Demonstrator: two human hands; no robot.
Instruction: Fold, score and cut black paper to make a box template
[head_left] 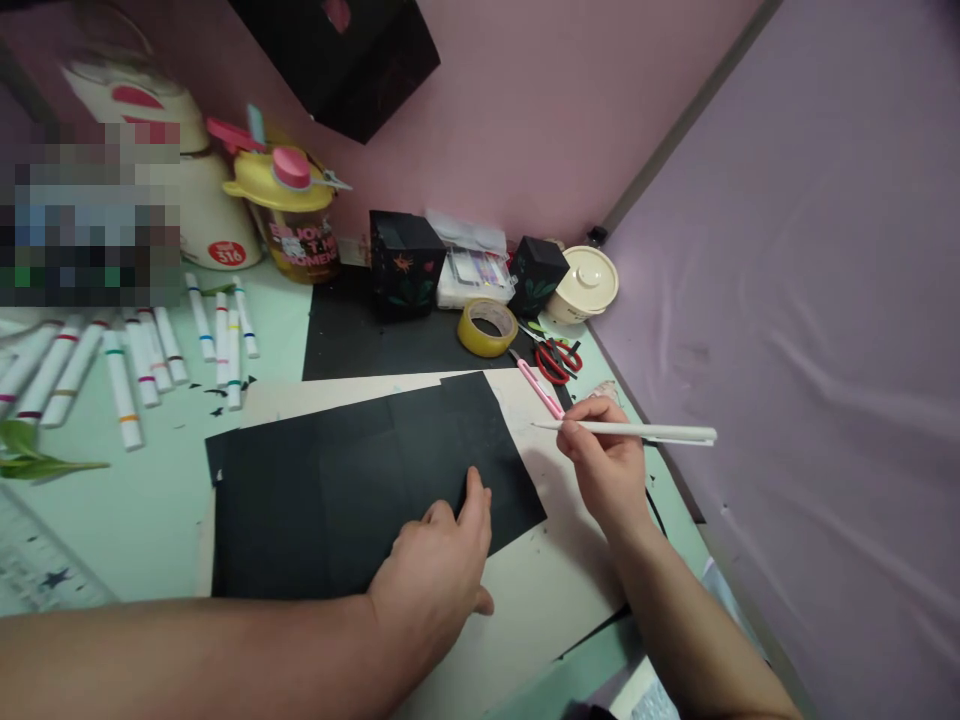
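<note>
A sheet of black paper (352, 470) with faint fold lines lies on a pale board (555, 570). My left hand (439, 555) rests on the right part of this sheet, its index finger stretched out and the thumb apart, with nothing held. To the right, my right hand (607, 460) pinches a slim white pen (652, 431), held almost level. Its thin tip points left and is just off the sheet's right edge. Behind that hand lies a pink craft knife (538, 387), close to the fingers.
Scissors with red handles (557, 358) and a roll of yellow tape (487, 328) lie at the back. Two black boxes (405, 265) and a cream lidded pot (586, 283) stand by the wall. Several white markers (122, 385) and a clear ruler (49, 560) lie on the left.
</note>
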